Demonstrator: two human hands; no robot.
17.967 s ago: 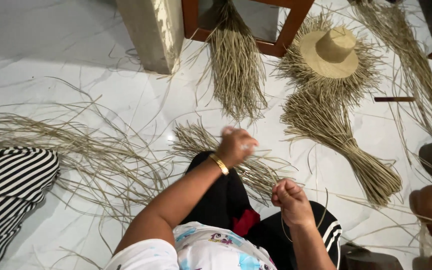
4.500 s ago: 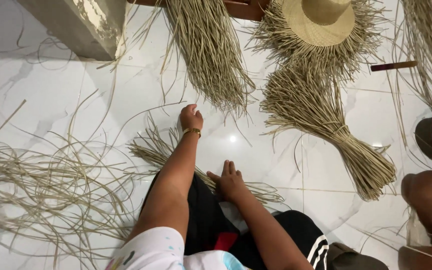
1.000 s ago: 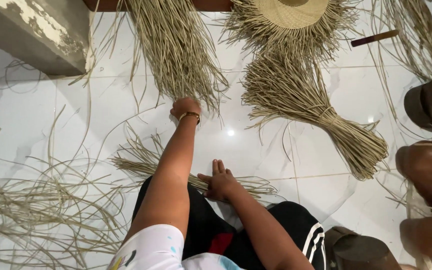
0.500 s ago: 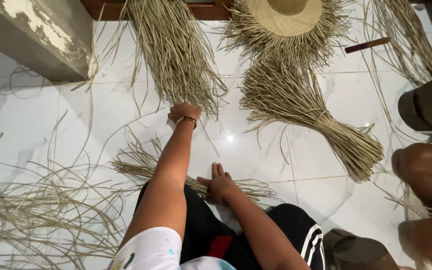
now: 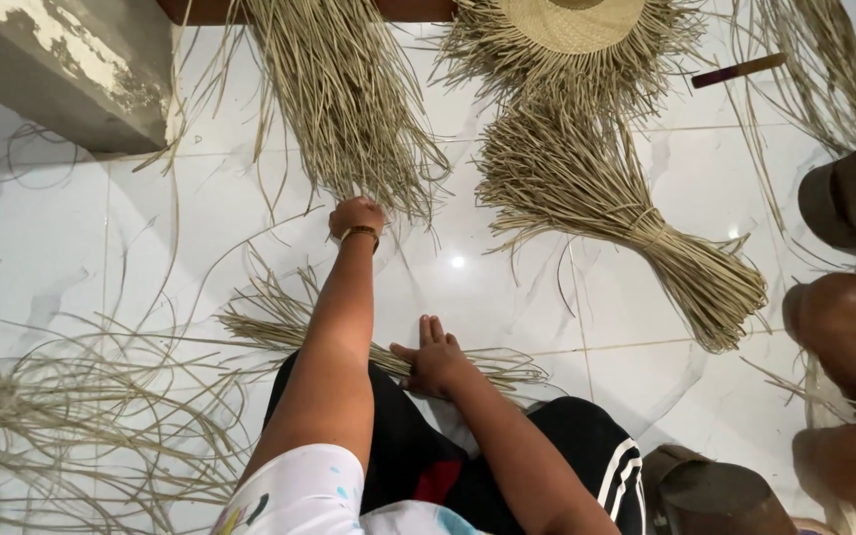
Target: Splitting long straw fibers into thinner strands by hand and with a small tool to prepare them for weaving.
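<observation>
My left hand, with a gold bangle at the wrist, is stretched forward to the lower tips of a long loose bundle of dry straw lying on the white floor. Its fingers are curled in among those tips. My right hand lies flat, fingers together, pressing on a small fan of straw strands in front of my knees. My black trousers with white stripes show below.
A tied straw sheaf lies to the right, and a half-woven straw hat with loose ends at the top. Tangled loose strands spread at the left. A grey pillar base stands top left. Another person's knee is at the right edge.
My left hand has reached a little farther forward, from the bare floor up to the tips of the long bundle. My right hand has stayed flat on the small fan of strands.
</observation>
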